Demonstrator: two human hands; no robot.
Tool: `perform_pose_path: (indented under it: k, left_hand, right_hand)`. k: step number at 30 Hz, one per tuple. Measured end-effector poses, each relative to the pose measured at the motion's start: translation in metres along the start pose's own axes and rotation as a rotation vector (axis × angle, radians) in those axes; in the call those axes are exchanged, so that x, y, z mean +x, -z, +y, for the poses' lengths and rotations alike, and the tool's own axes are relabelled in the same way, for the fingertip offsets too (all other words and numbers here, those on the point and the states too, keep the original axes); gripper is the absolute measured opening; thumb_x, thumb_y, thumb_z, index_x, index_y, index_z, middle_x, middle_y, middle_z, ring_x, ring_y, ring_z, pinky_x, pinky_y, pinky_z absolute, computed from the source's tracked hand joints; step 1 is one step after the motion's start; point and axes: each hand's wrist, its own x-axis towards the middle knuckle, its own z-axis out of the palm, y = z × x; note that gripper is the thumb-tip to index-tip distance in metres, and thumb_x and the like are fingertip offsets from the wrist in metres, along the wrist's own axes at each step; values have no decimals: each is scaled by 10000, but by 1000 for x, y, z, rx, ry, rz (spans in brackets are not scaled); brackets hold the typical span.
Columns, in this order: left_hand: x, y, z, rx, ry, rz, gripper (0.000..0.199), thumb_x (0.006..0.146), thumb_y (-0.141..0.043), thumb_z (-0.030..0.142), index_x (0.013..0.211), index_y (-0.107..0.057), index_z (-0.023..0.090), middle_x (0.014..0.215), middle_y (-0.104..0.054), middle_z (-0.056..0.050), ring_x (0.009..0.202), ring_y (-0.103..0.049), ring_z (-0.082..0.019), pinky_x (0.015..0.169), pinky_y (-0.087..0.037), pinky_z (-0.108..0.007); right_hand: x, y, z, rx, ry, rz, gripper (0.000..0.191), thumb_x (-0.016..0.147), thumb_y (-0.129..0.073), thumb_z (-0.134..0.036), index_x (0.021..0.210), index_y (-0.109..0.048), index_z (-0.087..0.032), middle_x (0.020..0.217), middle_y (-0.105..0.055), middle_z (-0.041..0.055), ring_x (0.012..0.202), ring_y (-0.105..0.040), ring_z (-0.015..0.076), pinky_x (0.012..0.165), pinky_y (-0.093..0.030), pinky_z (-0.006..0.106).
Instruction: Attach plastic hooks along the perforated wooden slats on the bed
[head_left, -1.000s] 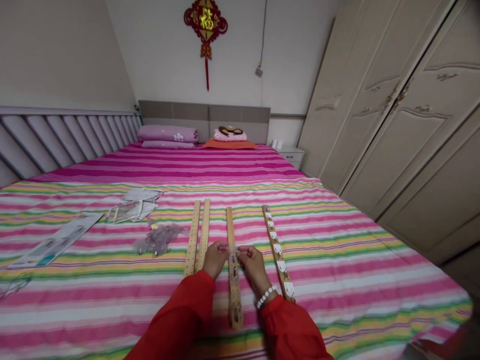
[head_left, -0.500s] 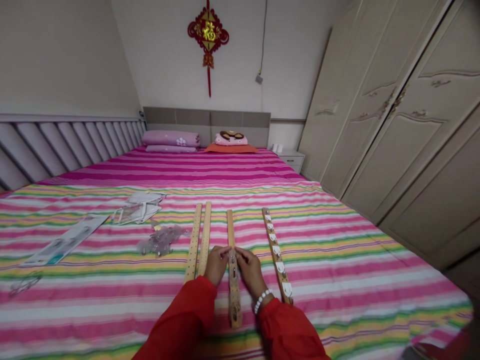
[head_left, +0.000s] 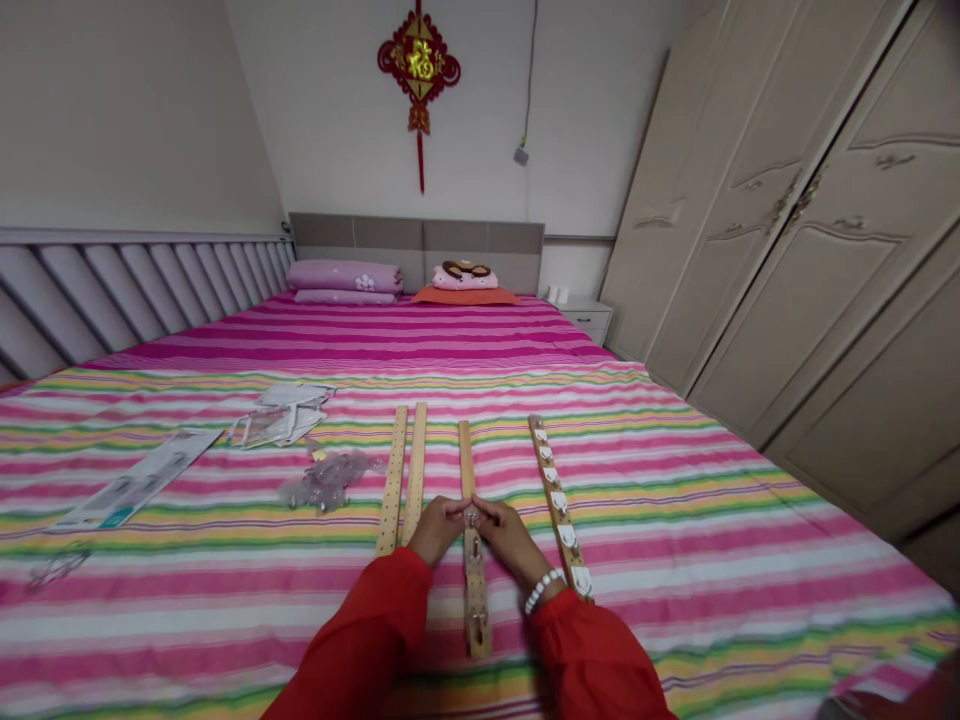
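Note:
A narrow wooden strip lies lengthwise in front of me, with clear pieces and metal hooks along its nearer part. Over its middle my left hand and my right hand meet from either side, fingertips pinched on a small clear hook piece against the wood. To the right lies another strip bearing several white hooks. Two bare strips with small holes, one beside the other, rest left of my left hand, which partly hides the inner one.
On the striped bed cover at the left are a pile of clear hooks, white packets, a long packaged card and thin wire-like loops. Folded bedding sits by the headboard; a wardrobe stands right.
The view has shifted slightly. My fingertips have drawn closer together over the strip, and both hands stay at its middle.

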Motion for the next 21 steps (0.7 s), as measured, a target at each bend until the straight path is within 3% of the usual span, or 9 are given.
perform_pose_path:
  k: [4,12,17,21]
  left_hand:
    - [-1,-3,6,-22,42,-10,215,522,-754,196,731,-765,151,597,-677,6,649,-599,-167,633,-478,-252]
    - [-3,-6,-1,-142,116,36,358,447,-803,196,790,-754,107,614,-694,-19,668,-623,-167,712,-497,-289]
    - [-10,-7,1,-262,162,29,437,475,-766,155,906,-735,94,750,-729,-66,741,-649,-187,755,-503,-308]
    - [-17,2,12,-244,132,9,372,547,-716,162,916,-729,118,836,-739,-76,814,-669,-213,828,-495,-341]
  right_hand:
    - [-2,-2,-9,140,-94,-60,338,552,-730,-195,887,-767,-170,516,-529,-80,532,-423,91,593,-390,250]
    - [-5,1,-13,237,-157,-41,347,489,-702,-147,830,-767,-144,499,-506,-88,516,-403,75,579,-335,242]
    - [-12,2,-17,308,-155,10,386,490,-692,-141,869,-760,-151,567,-563,-58,550,-448,93,582,-347,245]
    - [-15,2,-16,304,-155,77,412,501,-659,-136,902,-751,-151,548,-556,-58,518,-432,93,550,-325,243]
